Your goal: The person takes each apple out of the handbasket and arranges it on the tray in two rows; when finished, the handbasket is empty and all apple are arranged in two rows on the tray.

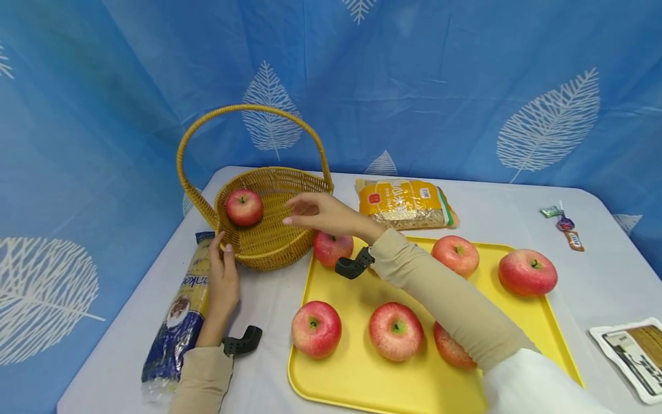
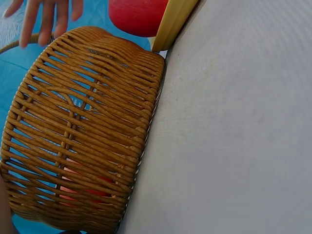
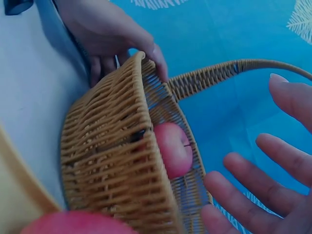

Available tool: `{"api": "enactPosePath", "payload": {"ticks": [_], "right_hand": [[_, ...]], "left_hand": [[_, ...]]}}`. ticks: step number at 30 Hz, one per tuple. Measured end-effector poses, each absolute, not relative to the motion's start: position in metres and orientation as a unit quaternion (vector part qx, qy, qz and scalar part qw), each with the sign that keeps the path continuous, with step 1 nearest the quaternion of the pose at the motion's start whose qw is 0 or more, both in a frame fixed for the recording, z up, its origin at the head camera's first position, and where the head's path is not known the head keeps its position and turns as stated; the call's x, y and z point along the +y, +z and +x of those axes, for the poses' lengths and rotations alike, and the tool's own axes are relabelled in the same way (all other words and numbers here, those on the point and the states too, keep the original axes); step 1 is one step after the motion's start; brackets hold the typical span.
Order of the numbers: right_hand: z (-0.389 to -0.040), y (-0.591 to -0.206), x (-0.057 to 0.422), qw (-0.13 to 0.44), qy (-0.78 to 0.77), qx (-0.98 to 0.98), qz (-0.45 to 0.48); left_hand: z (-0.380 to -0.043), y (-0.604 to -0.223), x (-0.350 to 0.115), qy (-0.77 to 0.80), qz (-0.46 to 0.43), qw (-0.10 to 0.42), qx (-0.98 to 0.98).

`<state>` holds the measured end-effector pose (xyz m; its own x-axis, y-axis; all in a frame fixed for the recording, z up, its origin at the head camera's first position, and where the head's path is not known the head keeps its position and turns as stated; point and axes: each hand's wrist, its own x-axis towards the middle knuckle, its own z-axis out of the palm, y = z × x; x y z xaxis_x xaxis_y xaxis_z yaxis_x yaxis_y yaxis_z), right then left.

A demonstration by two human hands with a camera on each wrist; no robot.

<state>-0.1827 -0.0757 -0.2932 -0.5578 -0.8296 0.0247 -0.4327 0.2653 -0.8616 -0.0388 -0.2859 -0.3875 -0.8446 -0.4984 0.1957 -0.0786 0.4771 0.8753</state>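
Observation:
A wicker basket (image 1: 274, 254) with a tall arched handle stands at the back left, and one red apple (image 1: 244, 207) lies inside it. My left hand (image 1: 223, 282) grips the basket's near left rim; in the right wrist view its thumb laps over the rim and its other fingers sit outside. Above the basket's right side hovers my right hand (image 1: 326, 214), its fingers spread loosely and nothing held in them, as the right wrist view shows. To the right, several apples, among them a speckled apple (image 1: 396, 332), lie on a yellow tray (image 1: 341, 386), partly covered by my right forearm.
Beside my left arm lies a long blue and yellow packet (image 1: 178, 322). An orange bag of grain (image 1: 405, 202) sits behind the tray. Small wrapped candies (image 1: 565, 223) are at the far right, with a flat white-edged package (image 1: 631, 356) nearer. Blue cloth hangs behind the table.

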Motion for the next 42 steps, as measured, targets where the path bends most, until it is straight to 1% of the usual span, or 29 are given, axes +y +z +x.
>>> {"api": "enactPosePath", "payload": {"ticks": [7,10,15,25,33,37,42], "right_hand": [[-0.184,-0.297,-0.105,0.219,-0.436,0.779,-0.394],[-0.187,-0.302,-0.116,0.226,-0.442,0.781,-0.379],[-0.192,-0.313,-0.131,0.231,-0.463,0.773,-0.367],[-0.194,-0.336,-0.162,0.223,-0.472,0.785,-0.334],[-0.199,-0.342,-0.177,0.243,-0.455,0.798,-0.312],[-0.200,-0.342,-0.181,0.265,-0.440,0.802,-0.304],[-0.201,-0.341,-0.185,0.281,-0.423,0.802,-0.315]], "left_hand": [[-0.041,-0.389,-0.283,-0.485,0.172,0.217,-0.830],[-0.042,-0.390,-0.281,-0.490,0.165,0.216,-0.828],[-0.043,-0.390,-0.279,-0.493,0.166,0.207,-0.829],[-0.039,-0.392,-0.280,-0.484,0.177,0.215,-0.830],[-0.040,-0.389,-0.280,-0.485,0.173,0.214,-0.830],[-0.038,-0.387,-0.281,-0.482,0.174,0.213,-0.832],[-0.039,-0.385,-0.284,-0.477,0.173,0.223,-0.832]]}}
